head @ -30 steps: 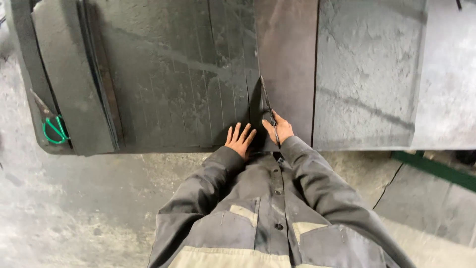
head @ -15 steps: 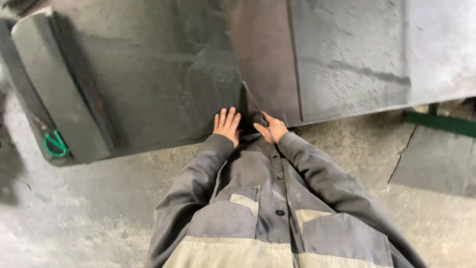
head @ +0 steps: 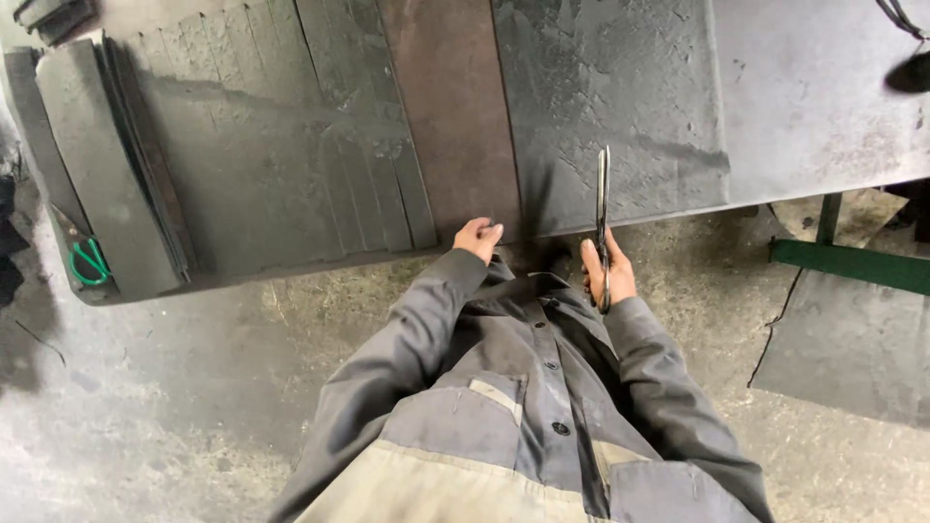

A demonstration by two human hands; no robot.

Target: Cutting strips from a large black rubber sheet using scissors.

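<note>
We keep the left hand (head: 478, 237) curled on the brown sheet (head: 450, 116) edge while the right hand (head: 605, 276) grips closed shears (head: 603, 208), blades pointing away.

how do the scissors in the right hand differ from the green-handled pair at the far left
The scissors in the right hand are lifted with blades pointing away, handles hidden in the fist. The green-handled scissors lie untouched at the table's left end, handles showing. Both look shut.

We see a grey metal workbench (head: 814, 87) across the upper frame, stained concrete floor (head: 145, 407) below, and a green steel bar (head: 852, 263) at right.
</note>
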